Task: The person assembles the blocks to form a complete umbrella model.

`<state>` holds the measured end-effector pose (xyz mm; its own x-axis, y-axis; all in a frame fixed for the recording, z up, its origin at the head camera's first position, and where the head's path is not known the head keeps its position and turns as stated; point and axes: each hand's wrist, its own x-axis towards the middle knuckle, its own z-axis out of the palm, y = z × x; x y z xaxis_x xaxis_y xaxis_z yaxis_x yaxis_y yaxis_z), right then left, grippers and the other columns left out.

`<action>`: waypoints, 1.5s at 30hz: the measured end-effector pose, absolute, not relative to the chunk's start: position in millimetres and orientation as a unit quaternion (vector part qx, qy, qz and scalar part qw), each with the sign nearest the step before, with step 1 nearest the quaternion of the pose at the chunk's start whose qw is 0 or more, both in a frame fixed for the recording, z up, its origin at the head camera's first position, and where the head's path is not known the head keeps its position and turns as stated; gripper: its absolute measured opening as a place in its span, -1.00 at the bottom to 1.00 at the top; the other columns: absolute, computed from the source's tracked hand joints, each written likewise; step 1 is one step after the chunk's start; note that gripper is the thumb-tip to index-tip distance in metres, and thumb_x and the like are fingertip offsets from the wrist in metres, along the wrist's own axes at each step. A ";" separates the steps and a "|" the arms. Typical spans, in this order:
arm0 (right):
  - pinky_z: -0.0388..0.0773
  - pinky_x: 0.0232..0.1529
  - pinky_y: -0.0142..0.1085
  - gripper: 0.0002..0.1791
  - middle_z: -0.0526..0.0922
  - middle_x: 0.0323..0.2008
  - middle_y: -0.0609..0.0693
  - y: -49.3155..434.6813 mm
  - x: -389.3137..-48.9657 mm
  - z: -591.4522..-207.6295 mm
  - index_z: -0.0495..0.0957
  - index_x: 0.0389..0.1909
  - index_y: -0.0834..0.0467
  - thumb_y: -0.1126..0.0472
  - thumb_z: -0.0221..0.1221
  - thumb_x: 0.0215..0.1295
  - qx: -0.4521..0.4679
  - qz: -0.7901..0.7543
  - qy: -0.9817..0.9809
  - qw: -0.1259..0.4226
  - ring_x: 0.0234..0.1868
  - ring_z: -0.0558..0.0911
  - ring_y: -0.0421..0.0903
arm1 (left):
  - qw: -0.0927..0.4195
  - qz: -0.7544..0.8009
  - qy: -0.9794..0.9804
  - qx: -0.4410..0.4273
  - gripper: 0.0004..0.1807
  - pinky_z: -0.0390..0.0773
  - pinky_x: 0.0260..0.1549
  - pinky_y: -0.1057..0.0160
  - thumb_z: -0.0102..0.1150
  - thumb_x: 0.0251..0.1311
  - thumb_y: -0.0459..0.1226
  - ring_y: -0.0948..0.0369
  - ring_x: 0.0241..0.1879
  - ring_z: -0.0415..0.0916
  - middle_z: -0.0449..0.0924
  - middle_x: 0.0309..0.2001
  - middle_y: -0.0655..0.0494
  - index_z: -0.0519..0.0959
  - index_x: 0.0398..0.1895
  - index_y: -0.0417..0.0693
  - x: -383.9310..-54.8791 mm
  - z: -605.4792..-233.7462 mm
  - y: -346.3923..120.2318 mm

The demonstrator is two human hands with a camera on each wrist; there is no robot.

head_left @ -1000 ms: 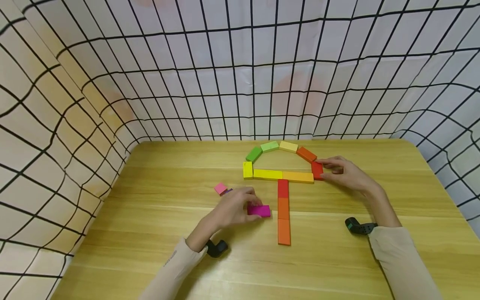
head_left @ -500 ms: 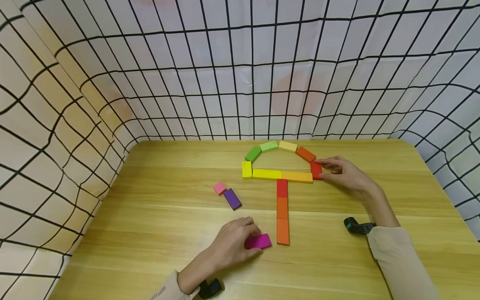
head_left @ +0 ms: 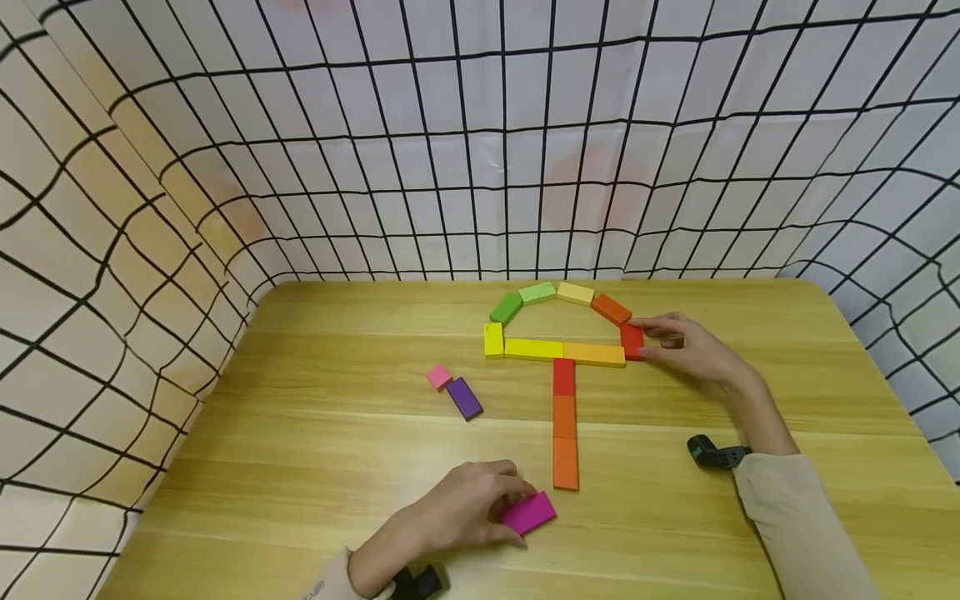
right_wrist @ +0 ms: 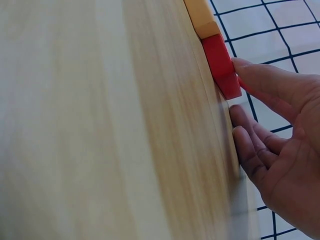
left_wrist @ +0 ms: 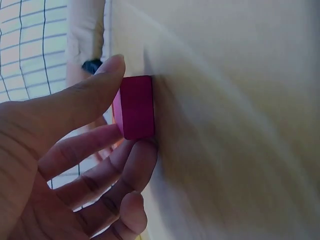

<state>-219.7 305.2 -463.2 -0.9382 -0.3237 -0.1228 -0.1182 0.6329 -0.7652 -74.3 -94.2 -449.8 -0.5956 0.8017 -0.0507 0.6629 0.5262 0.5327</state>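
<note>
My left hand (head_left: 467, 507) pinches a magenta block (head_left: 529, 513) low over the front of the table, thumb on one side and fingers on the other. The left wrist view shows that block's end (left_wrist: 137, 107) close to the wood. At the right end of a half-ring of coloured blocks, my right hand (head_left: 696, 352) holds a red block (head_left: 632, 342) between thumb and index finger. A yellow bar (head_left: 534, 349) and an orange bar (head_left: 594, 355) form the half-ring's straight base. Below them runs a red and orange column (head_left: 566, 421), its lower end just behind the magenta block.
Left of the column lie a purple block (head_left: 465, 399) and a small pink block (head_left: 439, 377), nearly corner to corner. Green (head_left: 506, 308), yellow and orange blocks make up the arc. A black wire grid (head_left: 480, 150) stands along the table's back and sides.
My left hand has drawn the magenta block towards the table's front and turned it slightly, uncovering the purple block. My right hand stays at the red block.
</note>
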 end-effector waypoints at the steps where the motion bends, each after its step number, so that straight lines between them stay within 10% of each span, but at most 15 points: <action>1: 0.37 0.34 0.26 -0.37 0.28 0.41 0.31 304.9 -219.7 -462.7 0.38 0.50 0.12 0.02 0.22 0.50 -0.123 -0.411 0.894 0.126 0.37 0.39 0.31 | 0.140 0.236 0.862 0.426 -0.52 0.35 -0.35 0.66 0.55 0.11 -0.04 0.52 -0.37 0.39 0.62 -0.23 0.27 0.73 0.07 -0.02 -72.1 -449.8 -92.4; 34: 0.35 0.36 0.30 -0.35 0.27 0.40 0.30 305.2 -220.8 -462.9 0.38 0.50 0.10 -0.01 0.24 0.49 -0.099 -0.421 0.891 0.138 0.36 0.39 0.33 | 0.055 0.218 0.938 0.265 -0.69 0.31 -0.52 0.53 0.58 0.06 -0.04 0.50 -0.50 0.27 0.51 -0.42 0.30 0.74 -0.30 -0.03 -35.1 -450.5 -64.3; 45: 0.36 0.35 0.29 -0.36 0.29 0.38 0.30 305.5 -221.3 -464.5 0.38 0.50 0.12 0.01 0.23 0.49 -0.107 -0.417 0.892 0.133 0.35 0.40 0.34 | 0.089 0.259 0.903 0.331 -0.47 0.34 -0.41 0.59 0.49 0.19 -0.10 0.51 -0.42 0.30 0.62 -0.29 0.22 0.68 0.24 0.03 -48.6 -450.4 -76.6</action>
